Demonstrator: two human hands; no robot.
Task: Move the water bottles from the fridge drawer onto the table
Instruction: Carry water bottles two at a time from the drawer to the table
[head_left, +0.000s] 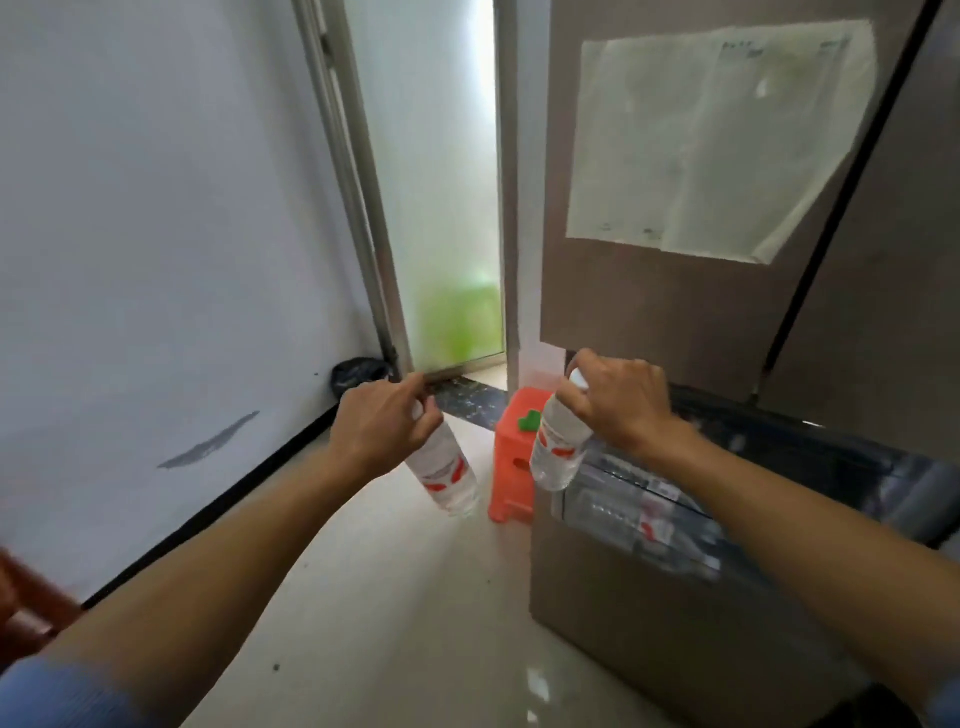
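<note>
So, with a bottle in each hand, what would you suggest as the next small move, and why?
Probably turn from the fridge drawer and carry both toward the table: the left hand grips the left bottle by its neck, the right hand the right bottle likewise, both out of the drawer.

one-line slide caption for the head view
Left hand grips the left bottle, right hand the right bottle, by their necks, beside the open fridge drawer.
</note>
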